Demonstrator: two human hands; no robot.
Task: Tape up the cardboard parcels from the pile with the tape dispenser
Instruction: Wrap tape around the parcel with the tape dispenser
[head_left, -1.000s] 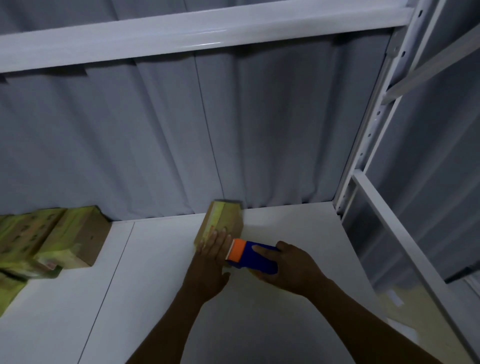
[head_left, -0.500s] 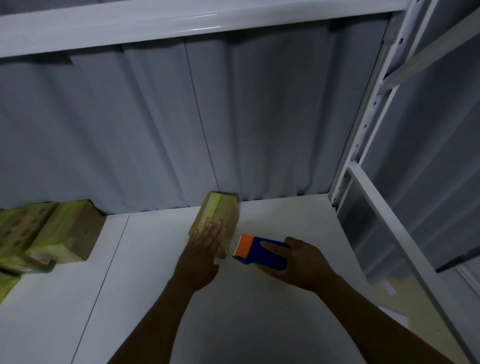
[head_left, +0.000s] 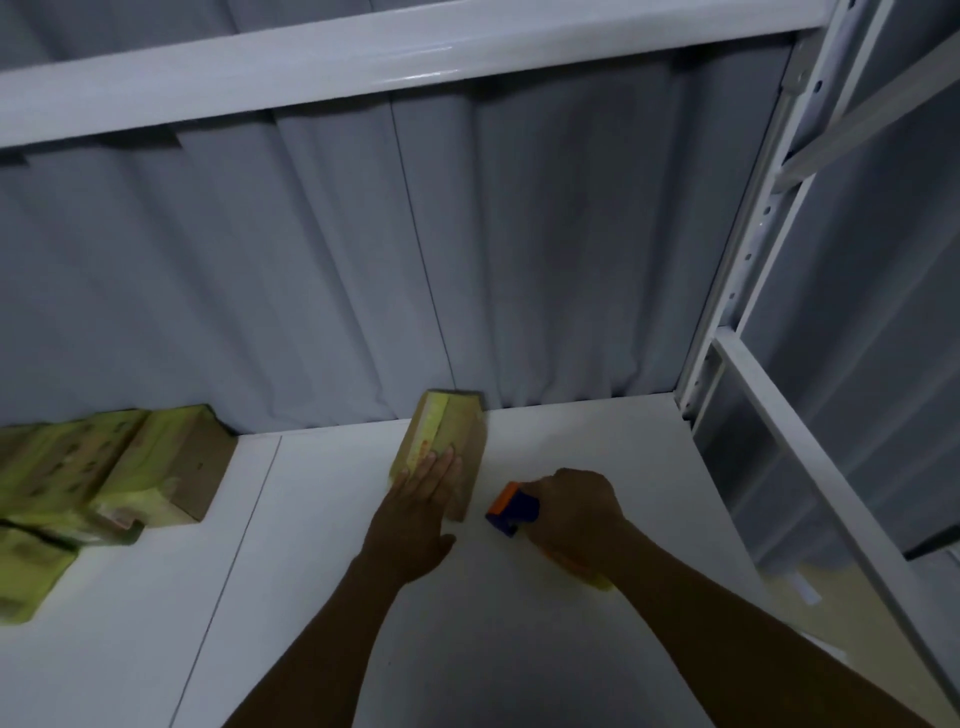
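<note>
A yellow-taped cardboard parcel (head_left: 448, 430) lies just beside the blue-and-orange tape dispenser (head_left: 513, 508), the pile (head_left: 130, 467) well apart leftward.

Matt brown cardboard parcel (head_left: 447, 447) under the left hand (head_left: 415, 514), glossy plastic tape dispenser (head_left: 511, 512) in the right hand (head_left: 576, 512), smooth white shelf (head_left: 519, 623) beneath.

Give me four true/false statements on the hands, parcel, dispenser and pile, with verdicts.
1. The left hand lies flat on the parcel. True.
2. The right hand grips the tape dispenser. True.
3. The tape dispenser rests on top of the parcel. False: it is beside the parcel, on its right, held in the right hand.
4. The pile of parcels lies right of both hands. False: it lies to their left.
</note>
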